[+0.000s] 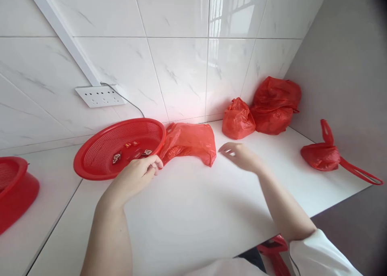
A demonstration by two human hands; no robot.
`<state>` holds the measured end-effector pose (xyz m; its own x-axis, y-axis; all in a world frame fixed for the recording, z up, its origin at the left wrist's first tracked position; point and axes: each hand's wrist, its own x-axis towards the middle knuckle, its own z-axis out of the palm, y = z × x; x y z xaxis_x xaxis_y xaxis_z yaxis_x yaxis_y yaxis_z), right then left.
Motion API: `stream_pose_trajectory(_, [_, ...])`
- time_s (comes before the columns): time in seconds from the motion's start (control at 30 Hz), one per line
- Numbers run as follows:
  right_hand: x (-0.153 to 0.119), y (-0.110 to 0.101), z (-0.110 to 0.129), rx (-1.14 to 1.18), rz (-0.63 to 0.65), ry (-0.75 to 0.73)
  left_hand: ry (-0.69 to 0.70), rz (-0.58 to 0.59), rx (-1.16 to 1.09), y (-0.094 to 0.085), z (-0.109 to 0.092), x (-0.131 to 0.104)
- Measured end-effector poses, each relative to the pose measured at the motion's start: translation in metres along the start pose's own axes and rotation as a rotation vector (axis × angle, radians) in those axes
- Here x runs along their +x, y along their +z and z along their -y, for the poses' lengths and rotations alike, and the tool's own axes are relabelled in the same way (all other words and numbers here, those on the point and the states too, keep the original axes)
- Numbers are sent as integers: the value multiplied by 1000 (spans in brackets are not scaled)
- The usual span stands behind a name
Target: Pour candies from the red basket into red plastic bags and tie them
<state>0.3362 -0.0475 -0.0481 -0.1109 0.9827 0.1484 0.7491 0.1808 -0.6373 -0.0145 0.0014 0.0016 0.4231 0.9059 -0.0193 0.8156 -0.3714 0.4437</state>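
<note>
No readable writing anywhere. Left hand (137,175) pinching closed on the mouth of a flat red plastic bag (189,143), lying on the white counter (193,211) against the tilted red basket (119,149). Right hand (240,155) open, fingers spread, hovering just right of the bag, touching nothing. Four red bags counted: this one, two bunched in the back corner (263,110), one knotted near the right edge (322,155). Several small wrapped pieces (131,151) in the basket. Second red basket (15,187) far left. Wall socket strip (99,95). Bare counter before both hands.

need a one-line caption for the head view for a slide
Left hand pinches a red plastic bag beside a red colander basket; right hand hovers open above the white counter.
</note>
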Motion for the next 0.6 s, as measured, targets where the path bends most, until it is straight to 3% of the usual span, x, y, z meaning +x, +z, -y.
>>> stream_pose_trajectory(0.07, [23,49,29,32,141,-81,2,-14,11,-1,0,-2])
stream_pose_trajectory(0.17, [59,109,52,13,105,-62,26,-31,18,-3,0,-5])
stream_pose_trajectory(0.23, [81,133,55,5,48,-44,46,-35,-4,-3,-1,-6])
stream_pose_trajectory(0.4, [115,145,41,52,98,-59,32,-27,-53,-5,-1,-10])
stream_pose_trajectory(0.6, [109,134,23,146,141,8,-39,-47,-42,-9,1,-9])
